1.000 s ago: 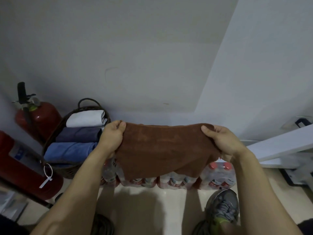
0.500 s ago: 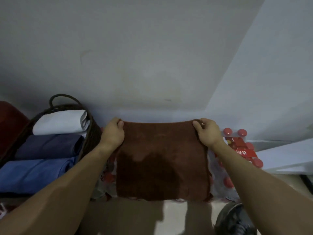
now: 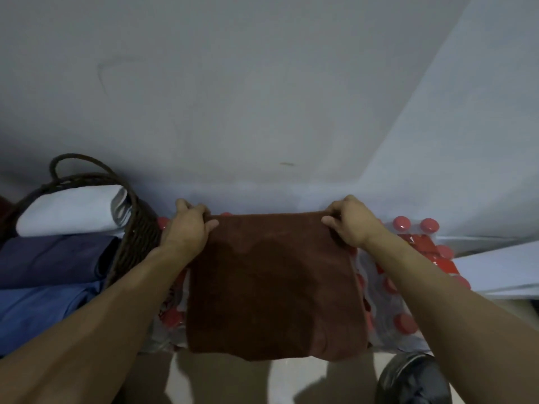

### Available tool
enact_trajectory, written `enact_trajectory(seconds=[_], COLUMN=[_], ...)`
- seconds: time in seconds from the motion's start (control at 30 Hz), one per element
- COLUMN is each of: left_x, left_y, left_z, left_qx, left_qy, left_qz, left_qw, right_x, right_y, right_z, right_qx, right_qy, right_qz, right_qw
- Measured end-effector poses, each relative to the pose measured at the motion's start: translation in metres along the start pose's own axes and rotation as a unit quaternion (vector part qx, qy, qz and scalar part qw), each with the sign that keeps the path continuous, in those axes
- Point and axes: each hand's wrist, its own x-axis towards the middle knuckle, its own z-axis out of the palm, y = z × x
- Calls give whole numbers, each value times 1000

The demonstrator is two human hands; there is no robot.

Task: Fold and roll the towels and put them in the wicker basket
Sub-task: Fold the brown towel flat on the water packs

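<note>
Against the plain grey wall (image 3: pixel 233 97), over shrink-wrapped red-capped bottles (image 3: pixel 405 301), your left hand (image 3: pixel 186 231) and right hand (image 3: pixel 353 225) each pinch a far corner of the brown towel (image 3: pixel 271 287) — both grips clenched on it — beside the wicker basket (image 3: pixel 137 228) holding rolled white, navy and blue towels.
</note>
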Motion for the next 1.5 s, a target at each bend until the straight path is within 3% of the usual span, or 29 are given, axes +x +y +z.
enact_trajectory(seconds=[0.13, 0.3, 0.4, 0.57, 0.7, 0.9, 1.1, 1.4, 1.5], left_x=[-13, -33, -48, -81, -115, -158, -186, -194, -189], left_y=[-1, -2, 0, 10, 12, 5, 1, -7, -4], left_z=[-7, -26, -50, -103, -135, -153, -146, -136, -130], left_qx=[-5, -76, -71, 107, 97, -95, -172, -253, -278], left_qy=[70, 71, 65, -9, -67, -148, -245, -239, -243], left_qz=[22, 63, 122, 229, 267, 240, 209, 159, 121], left_qw=[997, 993, 988, 967, 956, 954, 931, 924, 921], right_x=[-16, -42, -63, -103, -139, -188, -218, -237, -230], right_y=[-4, -4, -13, -37, -49, -47, -38, -14, -13], right_z=[-7, -26, -51, -88, -117, -142, -137, -131, -122], right_qx=[40, 115, 90, -21, -37, -5, 54, 244, 262], right_qy=[30, 56, 1, -115, -152, -182, -172, -246, -222], right_qz=[10, 37, 16, -65, -95, -99, -80, -6, 32], right_qw=[999, 991, 996, 991, 983, 978, 980, 938, 939])
